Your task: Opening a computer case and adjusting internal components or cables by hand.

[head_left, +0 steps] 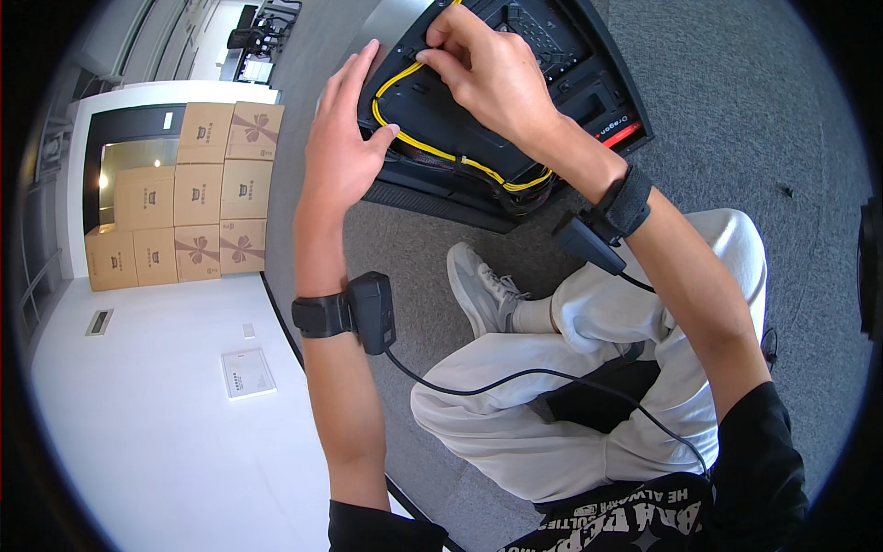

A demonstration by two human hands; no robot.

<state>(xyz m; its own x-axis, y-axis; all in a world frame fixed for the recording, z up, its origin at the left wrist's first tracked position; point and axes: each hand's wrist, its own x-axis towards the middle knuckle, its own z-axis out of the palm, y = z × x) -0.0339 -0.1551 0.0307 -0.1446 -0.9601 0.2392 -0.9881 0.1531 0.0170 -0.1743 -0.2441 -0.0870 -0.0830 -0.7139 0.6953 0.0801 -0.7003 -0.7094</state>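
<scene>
A black computer case [602, 87] lies on its side on the carpet in front of me, its inside facing up. A bundle of yellow cables [432, 150] curves along its inner panel, tied together at several spots. My right hand [501, 83] reaches over the case, with thumb and index finger pinched on the upper stretch of the yellow cables. My left hand [342, 138] rests at the case's left edge. Its fingers are stretched out and its thumb lies against the bend of the yellow cables, without gripping them.
Black wristbands with small boxes [372, 313] sit on both forearms, and a black cord [524, 373] runs between them across my lap. My crossed legs in light trousers [515, 405] are close to the case. Stacked cardboard boxes [198, 195] stand by the white wall [166, 386] at left.
</scene>
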